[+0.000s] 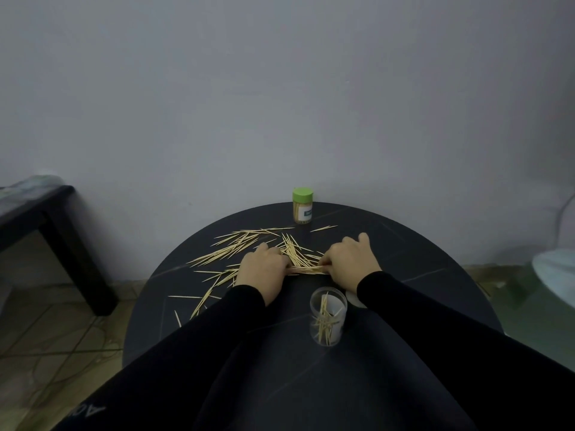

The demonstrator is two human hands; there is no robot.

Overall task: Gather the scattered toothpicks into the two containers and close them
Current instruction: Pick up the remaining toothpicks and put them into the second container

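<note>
Here the left hand (264,265) and right hand (350,259) each pinch an end of one toothpick bundle (308,269) lying flat on the round black table (420,259), fingers curled onto it. Just nearer than the bundle stands an open clear container (328,318) with some picks inside; loose toothpicks (236,244) spread left of the bundle, and beyond it stands a green-lidded container (302,206), closed

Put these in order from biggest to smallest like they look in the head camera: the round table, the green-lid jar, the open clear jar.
1. Round table, by far the biggest.
2. Open clear jar.
3. Green-lid jar.
The clear jar sits nearer the camera, so the two jars may really be alike.
</note>
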